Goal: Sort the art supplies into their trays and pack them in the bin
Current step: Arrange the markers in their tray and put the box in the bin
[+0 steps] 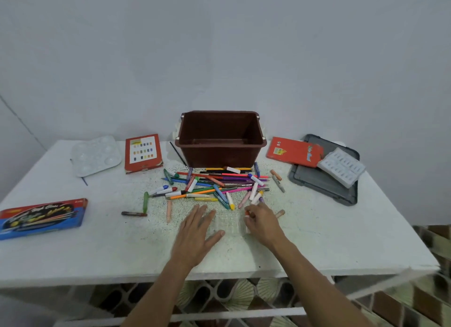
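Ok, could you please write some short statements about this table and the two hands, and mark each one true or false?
1. The brown bin stands behind the pile of pens and crayons. True.
2. The left hand grips a pencil. False: its fingers are straight and hold nothing.
3. The white tray lies on the grey lid. True.
4. The orange box lies inside the bin. False: it lies to the right of the bin, partly on the grey lid.
5. The right hand holds an orange-tipped stick. True.
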Motion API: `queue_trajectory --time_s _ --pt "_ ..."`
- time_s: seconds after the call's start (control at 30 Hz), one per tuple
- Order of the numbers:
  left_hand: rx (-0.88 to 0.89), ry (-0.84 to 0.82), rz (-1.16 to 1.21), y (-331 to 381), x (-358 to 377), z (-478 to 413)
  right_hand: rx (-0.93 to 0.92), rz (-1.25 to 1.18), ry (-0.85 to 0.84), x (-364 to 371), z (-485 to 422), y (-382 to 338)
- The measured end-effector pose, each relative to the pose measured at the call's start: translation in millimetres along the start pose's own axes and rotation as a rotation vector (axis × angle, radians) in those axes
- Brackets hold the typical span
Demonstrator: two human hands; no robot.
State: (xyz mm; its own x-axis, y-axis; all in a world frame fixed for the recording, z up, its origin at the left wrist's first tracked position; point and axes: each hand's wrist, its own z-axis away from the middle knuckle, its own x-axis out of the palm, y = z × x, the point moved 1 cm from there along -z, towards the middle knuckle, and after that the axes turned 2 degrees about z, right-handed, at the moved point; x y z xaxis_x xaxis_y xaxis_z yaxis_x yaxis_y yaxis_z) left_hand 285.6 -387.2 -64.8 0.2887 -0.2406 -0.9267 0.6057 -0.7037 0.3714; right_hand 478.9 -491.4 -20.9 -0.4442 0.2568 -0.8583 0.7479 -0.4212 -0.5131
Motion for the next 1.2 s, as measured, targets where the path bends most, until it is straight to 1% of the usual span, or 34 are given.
queue_trajectory --time_s 0.17,0.3,0.4,0.57,0.67,0.83,0.97,1.1,1.2 --pt "-0.006 -0.007 -0.034 -1 0 -1 -0.043 0.049 0.045 1 7 1" --pt "0.007 -0.013 -0.04 0 -2 -1 -0.048 0.016 0.063 0 13 1" --pt "0.016 -0.024 -0.046 0 -2 0 0.003 -0.05 0.042 -6 13 5" --pt "0.025 -0.032 -0.03 0 -2 -2 0.06 -0.023 0.065 -21 1 8" --pt "0.029 -0.022 -0.009 -1 -2 -2 0.076 0.03 0.082 -23 -10 12" --pt "0.026 -0.008 0.022 -2 -2 -3 0.041 0.134 0.071 -20 -26 13" --pt "0.012 -0.017 0.024 -3 -1 -3 0.064 0.234 0.105 -23 -39 13" --pt "-0.001 -0.006 0.065 -3 -1 -3 0.116 0.299 0.059 -24 -51 17" --pt "0.0 -0.005 0.08 -3 -1 -4 0.185 0.272 -0.004 -24 -56 18"
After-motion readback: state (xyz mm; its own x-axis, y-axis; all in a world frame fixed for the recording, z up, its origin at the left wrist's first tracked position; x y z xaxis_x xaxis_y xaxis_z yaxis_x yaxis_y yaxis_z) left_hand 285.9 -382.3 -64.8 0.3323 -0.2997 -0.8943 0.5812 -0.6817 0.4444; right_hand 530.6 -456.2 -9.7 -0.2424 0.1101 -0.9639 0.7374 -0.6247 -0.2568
